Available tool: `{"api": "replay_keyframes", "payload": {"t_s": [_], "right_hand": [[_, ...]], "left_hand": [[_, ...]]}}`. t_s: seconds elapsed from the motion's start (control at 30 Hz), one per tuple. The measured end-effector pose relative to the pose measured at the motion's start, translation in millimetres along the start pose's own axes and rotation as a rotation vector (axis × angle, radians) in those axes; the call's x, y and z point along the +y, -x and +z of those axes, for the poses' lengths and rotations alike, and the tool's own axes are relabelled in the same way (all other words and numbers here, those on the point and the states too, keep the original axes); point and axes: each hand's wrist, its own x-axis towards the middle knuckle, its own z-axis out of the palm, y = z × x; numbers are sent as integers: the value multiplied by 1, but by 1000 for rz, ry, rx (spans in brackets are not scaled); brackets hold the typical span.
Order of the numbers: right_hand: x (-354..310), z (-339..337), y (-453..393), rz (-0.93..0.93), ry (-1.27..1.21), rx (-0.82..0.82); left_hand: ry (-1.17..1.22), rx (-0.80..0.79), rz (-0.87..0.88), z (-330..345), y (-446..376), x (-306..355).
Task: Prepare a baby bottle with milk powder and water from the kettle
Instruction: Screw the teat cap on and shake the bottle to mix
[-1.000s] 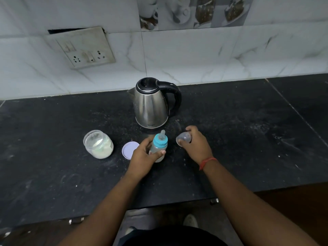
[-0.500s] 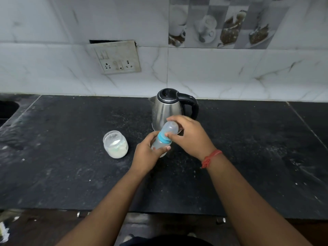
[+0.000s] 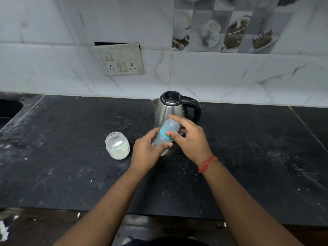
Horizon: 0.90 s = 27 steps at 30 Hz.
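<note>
My left hand (image 3: pixel 148 150) grips the body of the baby bottle (image 3: pixel 162 139), which is tilted up to the right above the black counter. The bottle has a blue collar and a clear cap (image 3: pixel 171 126) over the teat. My right hand (image 3: pixel 190 139) holds that cap, with thumb and fingers around it. Just behind the hands stands the steel kettle (image 3: pixel 167 108) with a black lid and handle. An open glass jar of white milk powder (image 3: pixel 117 145) sits to the left of my left hand.
The black stone counter (image 3: pixel 248 157) runs left to right, its front edge near my forearms. A tiled wall with a socket plate (image 3: pixel 122 59) rises behind. A dark sink opening (image 3: pixel 8 108) lies at the far left.
My right hand brought the clear cap from beside the bottle onto its teat. The bottle now leans to the right. The view has shifted, and the jar's white lid is hidden.
</note>
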Motion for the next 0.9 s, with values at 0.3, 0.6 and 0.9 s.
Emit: {"api": "replay_keyframes", "payload": {"t_s": [0.3, 0.6, 0.9], "right_hand": [[-12, 5, -1, 27, -4, 225], [-14, -7, 6, 21, -27, -36], [17, -19, 16, 75, 70, -104]], "left_hand": [[-31, 68, 18, 9, -6, 25], [-83, 19, 120, 10, -7, 35], [-106, -217, 106, 24, 13, 8]]}}
